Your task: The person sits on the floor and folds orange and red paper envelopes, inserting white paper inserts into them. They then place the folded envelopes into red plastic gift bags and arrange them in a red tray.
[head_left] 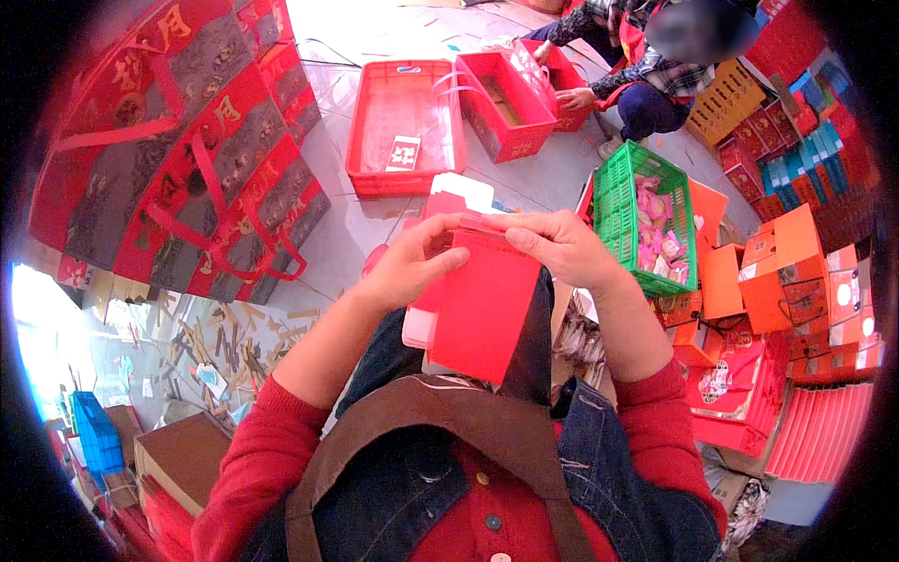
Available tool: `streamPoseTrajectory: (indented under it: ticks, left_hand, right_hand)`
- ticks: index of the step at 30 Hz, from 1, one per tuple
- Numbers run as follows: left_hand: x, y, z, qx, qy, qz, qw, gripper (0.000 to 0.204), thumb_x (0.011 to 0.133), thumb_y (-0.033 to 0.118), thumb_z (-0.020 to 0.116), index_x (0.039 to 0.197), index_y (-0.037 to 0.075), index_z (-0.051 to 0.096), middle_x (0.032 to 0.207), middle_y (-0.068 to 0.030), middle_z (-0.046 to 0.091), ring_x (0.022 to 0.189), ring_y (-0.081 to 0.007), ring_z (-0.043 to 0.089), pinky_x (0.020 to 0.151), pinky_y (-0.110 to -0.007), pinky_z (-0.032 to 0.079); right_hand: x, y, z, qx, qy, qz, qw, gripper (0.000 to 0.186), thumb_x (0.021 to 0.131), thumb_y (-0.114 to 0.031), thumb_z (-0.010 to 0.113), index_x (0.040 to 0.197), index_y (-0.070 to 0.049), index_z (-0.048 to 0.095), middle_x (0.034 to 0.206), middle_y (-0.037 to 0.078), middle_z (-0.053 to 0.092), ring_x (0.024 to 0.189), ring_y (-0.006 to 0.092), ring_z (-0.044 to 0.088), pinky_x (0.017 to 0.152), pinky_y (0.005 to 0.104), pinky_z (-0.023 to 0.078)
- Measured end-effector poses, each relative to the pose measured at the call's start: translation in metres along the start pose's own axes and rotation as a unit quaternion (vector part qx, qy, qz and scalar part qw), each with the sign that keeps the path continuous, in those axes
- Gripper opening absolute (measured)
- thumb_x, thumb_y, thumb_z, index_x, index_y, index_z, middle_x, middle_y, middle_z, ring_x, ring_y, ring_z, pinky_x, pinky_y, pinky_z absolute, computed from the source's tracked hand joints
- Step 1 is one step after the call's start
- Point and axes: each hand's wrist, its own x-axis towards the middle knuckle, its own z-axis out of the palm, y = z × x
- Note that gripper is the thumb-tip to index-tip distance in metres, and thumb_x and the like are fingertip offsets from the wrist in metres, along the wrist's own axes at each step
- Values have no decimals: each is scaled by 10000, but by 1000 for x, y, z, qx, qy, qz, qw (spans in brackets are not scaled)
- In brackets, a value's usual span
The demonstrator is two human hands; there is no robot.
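Observation:
A red cardboard box (482, 309) rests over my lap, with white-sided flaps showing at its far end and along its left side. My left hand (420, 260) grips its far left corner, the thumb on the red face and the fingers along the far edge. From the other side my right hand (560, 245) pinches the same far edge, its thumb lying on top. The fingertips of both hands nearly meet at the fold. What lies under the box is mostly hidden.
Ahead stands a red plastic tray (359, 140) with a small card, beside an open red gift box (510, 140). A green crate (613, 201) holds pink packets at right, near stacked orange boxes (782, 272). Large red-and-grey bags (187, 159) stand left. A co-worker (646, 103) handles another red box.

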Motion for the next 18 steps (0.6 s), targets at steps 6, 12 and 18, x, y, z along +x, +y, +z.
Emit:
streamPoseTrajectory:
  ticks: [6, 12, 18]
  left_hand:
    - [-2, 5, 7, 19, 26, 5, 999, 585, 861, 37, 594, 1347, 39, 268, 1269, -120, 449, 1163, -176, 464, 970, -321, 390]
    - [-5, 13, 13, -3, 40, -25, 999, 684, 858, 11, 580, 1409, 89, 182, 1328, -147, 399, 1224, -207, 422, 1008, -342, 362]
    - [-4, 17, 16, 10, -15, 2, 1000, 637, 864, -5, 557, 1398, 80, 221, 1313, -143, 420, 1224, -206, 428, 1017, -347, 355]
  right_hand:
    - [7, 3, -4, 34, 4, 87, 996, 368, 830, -79, 637, 1183, 9, 581, 1013, 70, 644, 877, 82, 577, 783, 226, 470]
    - [9, 8, -5, -21, 10, 76, 997, 357, 811, -65, 660, 1156, 4, 601, 972, 57, 652, 818, 77, 584, 723, 217, 486]
    - [7, 12, -9, 2, 4, 77, 997, 343, 809, -76, 672, 1141, -11, 616, 1018, 62, 649, 824, 72, 582, 725, 216, 486]
